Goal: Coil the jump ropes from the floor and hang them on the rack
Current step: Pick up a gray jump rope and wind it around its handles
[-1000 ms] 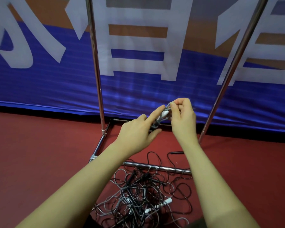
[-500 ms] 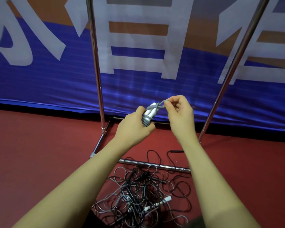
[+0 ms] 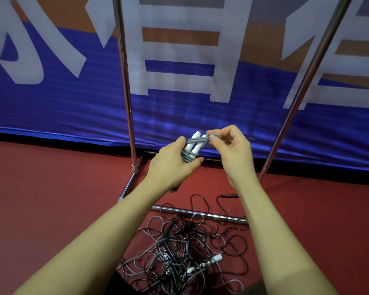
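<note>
One grey jump rope, two white handles, being coiled.
Left hand is gripping the bundle; right hand is pinching its cord end.

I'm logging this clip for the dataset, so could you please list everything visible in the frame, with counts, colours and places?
Coiled jump rope: one, grey cord wound round white handles, held up between both hands.
Tangled jump ropes: count unclear, black and grey cords with some white handles, piled on the floor by the rack's base.
Rack: one, chrome metal, two uprights rising out of frame, base bars on the floor.
Banner: one, blue and orange with large white characters, behind the rack.
Floor: dark red, below the banner.
Left hand: grips the bundle's lower part.
Right hand: pinches the grey cord at the bundle's top.
</note>
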### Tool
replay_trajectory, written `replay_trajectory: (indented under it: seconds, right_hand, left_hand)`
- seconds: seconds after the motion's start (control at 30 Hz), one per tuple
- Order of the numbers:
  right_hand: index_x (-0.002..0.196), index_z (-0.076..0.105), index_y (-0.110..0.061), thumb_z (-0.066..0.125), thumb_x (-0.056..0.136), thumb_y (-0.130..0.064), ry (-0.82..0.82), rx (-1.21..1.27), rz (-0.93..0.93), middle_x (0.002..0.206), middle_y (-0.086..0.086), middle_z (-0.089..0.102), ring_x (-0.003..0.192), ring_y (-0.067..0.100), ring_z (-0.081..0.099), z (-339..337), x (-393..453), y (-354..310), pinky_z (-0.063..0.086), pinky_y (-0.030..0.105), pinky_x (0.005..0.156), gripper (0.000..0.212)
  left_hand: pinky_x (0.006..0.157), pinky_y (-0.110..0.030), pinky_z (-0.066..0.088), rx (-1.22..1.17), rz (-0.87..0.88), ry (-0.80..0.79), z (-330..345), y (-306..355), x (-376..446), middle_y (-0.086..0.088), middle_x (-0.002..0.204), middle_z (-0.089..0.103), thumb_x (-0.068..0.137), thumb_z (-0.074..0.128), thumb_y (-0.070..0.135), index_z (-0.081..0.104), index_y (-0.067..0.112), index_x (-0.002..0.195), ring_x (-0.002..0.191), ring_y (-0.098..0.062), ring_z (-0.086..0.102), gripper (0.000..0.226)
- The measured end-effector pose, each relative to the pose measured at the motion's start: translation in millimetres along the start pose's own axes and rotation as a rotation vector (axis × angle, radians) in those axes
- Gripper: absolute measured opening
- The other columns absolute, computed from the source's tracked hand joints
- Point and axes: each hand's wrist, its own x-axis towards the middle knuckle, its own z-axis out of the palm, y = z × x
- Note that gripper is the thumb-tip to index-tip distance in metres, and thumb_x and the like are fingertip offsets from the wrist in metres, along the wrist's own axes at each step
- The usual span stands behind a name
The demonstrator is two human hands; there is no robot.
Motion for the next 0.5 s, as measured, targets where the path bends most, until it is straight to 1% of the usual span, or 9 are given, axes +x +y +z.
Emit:
replay_trajectory:
  seconds: [0.07,0.13,0.17,0.2,0.27,0.3,0.4,0.47,0.5]
  right_hand:
    - [0.078,0.05,-0.016,0.054,0.093,-0.002,-0.032,-0.079,-0.1,0.098,-0.005,0.069,0.09,0.011,0.065,2.1,-3.2,-1.8,0.05,0.024,0.084,0.021]
    - [0.083,0.05,-0.01,0.051,0.095,-0.004,-0.076,-0.2,-0.189,0.099,-0.011,0.069,0.087,0.022,0.065,4.5,-5.8,-2.2,0.052,0.031,0.079,0.013]
    - [0.087,0.053,-0.008,0.051,0.095,-0.005,-0.086,-0.254,-0.233,0.1,-0.013,0.068,0.085,0.021,0.064,5.4,-7.0,-1.9,0.051,0.03,0.076,0.009]
    - [0.092,0.056,-0.005,0.05,0.095,-0.006,-0.084,-0.291,-0.275,0.1,-0.013,0.068,0.084,0.012,0.064,6.3,-8.2,-1.3,0.05,0.023,0.074,0.007]
    - [0.097,0.059,0.001,0.051,0.095,-0.005,-0.054,-0.344,-0.336,0.103,-0.004,0.068,0.088,0.001,0.06,7.5,-10.2,0.6,0.043,0.009,0.075,0.011]
    - [0.096,0.059,0.003,0.051,0.094,-0.005,-0.043,-0.374,-0.361,0.104,0.0,0.069,0.091,0.001,0.06,8.3,-11.5,1.3,0.041,0.007,0.075,0.012]
    - [0.096,0.062,0.002,0.051,0.093,-0.009,-0.037,-0.451,-0.415,0.103,0.005,0.071,0.092,0.006,0.06,10.1,-14.5,2.6,0.043,0.009,0.073,0.016]
    - [0.095,0.062,0.003,0.053,0.092,-0.008,-0.032,-0.45,-0.397,0.099,0.005,0.071,0.081,0.001,0.061,10.4,-14.1,3.2,0.04,0.007,0.066,0.014]
    - [0.093,0.061,0.002,0.054,0.092,-0.007,-0.022,-0.423,-0.366,0.096,0.005,0.072,0.073,0.0,0.06,10.3,-13.6,3.2,0.041,0.009,0.063,0.011]
  left_hand:
    - [0.064,-0.042,0.051,-0.035,-0.032,-0.005,-1.7,2.6,-0.8,-0.002,0.066,0.061,0.073,0.063,0.044,0.037,0.022,0.075,0.067,-0.025,0.061,0.034]
    - [0.067,-0.045,0.052,-0.065,-0.063,-0.021,-3.7,5.5,-1.3,-0.002,0.066,0.063,0.065,0.055,0.045,0.046,0.021,0.082,0.067,-0.026,0.062,0.031]
    - [0.068,-0.045,0.053,-0.068,-0.07,-0.029,-4.2,6.3,-0.9,-0.002,0.067,0.063,0.063,0.053,0.044,0.049,0.02,0.085,0.067,-0.026,0.063,0.034]
    - [0.068,-0.044,0.053,-0.059,-0.068,-0.039,-4.9,6.6,-0.3,-0.001,0.067,0.063,0.062,0.052,0.044,0.051,0.019,0.088,0.067,-0.025,0.062,0.035]
    - [0.068,-0.04,0.052,-0.005,-0.062,-0.067,-5.9,6.3,1.6,0.001,0.07,0.062,0.067,0.057,0.042,0.053,0.019,0.091,0.071,-0.023,0.062,0.033]
    - [0.067,-0.038,0.051,0.028,-0.065,-0.077,-6.2,5.4,2.3,0.001,0.073,0.062,0.071,0.06,0.039,0.054,0.019,0.092,0.073,-0.024,0.061,0.03]
    - [0.064,-0.034,0.047,0.113,-0.079,-0.094,-6.0,1.2,2.5,0.0,0.078,0.062,0.076,0.062,0.033,0.054,0.017,0.095,0.076,-0.025,0.06,0.027]
    - [0.062,-0.032,0.044,0.162,-0.074,-0.11,-5.6,-0.5,1.5,0.0,0.08,0.061,0.076,0.062,0.034,0.054,0.016,0.098,0.077,-0.025,0.058,0.029]
    - [0.061,-0.031,0.041,0.191,-0.066,-0.121,-5.7,-0.3,1.1,0.0,0.081,0.06,0.077,0.061,0.034,0.054,0.016,0.1,0.078,-0.024,0.057,0.03]
